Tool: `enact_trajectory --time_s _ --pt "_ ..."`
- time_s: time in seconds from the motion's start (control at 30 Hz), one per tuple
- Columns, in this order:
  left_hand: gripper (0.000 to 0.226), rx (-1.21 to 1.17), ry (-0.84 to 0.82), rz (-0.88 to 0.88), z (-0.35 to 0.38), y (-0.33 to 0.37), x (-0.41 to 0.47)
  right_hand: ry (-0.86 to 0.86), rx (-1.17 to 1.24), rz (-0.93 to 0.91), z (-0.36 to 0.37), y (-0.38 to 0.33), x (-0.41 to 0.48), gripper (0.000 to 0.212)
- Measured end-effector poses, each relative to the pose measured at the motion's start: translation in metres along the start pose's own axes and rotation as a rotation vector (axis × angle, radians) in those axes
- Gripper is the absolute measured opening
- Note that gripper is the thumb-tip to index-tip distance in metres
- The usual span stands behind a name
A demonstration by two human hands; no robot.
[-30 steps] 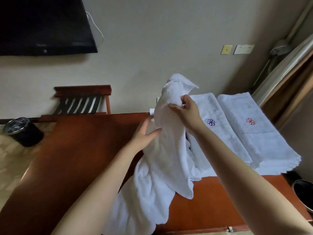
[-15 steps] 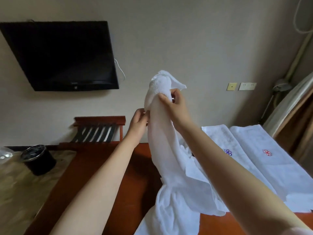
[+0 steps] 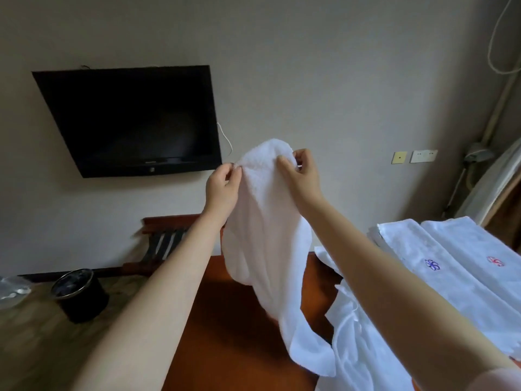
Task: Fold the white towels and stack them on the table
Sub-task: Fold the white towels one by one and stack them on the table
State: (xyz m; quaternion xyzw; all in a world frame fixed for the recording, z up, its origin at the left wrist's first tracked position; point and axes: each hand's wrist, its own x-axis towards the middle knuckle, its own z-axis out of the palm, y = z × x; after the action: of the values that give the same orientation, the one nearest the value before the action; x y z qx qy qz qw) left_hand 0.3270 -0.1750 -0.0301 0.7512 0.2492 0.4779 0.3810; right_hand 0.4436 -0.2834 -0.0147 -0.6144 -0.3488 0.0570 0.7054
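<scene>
Now farther apart than before, left hand (image 3: 222,190) and right hand (image 3: 303,176), each pinching the lifted white towel (image 3: 265,235)

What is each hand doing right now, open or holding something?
Left hand: pinches the top edge of the raised white towel.
Right hand: pinches the same towel's top edge.

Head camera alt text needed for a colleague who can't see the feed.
The left hand and right hand pinch the top of a white towel, holding it up over a red-brown table. Two flat towels with embroidered flowers lie at right; a wall television and black bin are at left.
</scene>
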Motion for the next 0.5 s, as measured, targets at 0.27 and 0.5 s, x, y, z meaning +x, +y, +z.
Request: enact_trajectory --time_s 0.27,0.5 --pt "0.034 0.258 -0.087 0.07 -0.021 -0.063 -0.01 -0.06 -0.445 -0.313 0.018 0.068 -0.003 0.03" --pt "0.016 0.591 -0.775 -0.338 -0.025 -0.168 -0.078 -0.753 -0.938 0.212 0.014 0.178 -0.065 0.022"
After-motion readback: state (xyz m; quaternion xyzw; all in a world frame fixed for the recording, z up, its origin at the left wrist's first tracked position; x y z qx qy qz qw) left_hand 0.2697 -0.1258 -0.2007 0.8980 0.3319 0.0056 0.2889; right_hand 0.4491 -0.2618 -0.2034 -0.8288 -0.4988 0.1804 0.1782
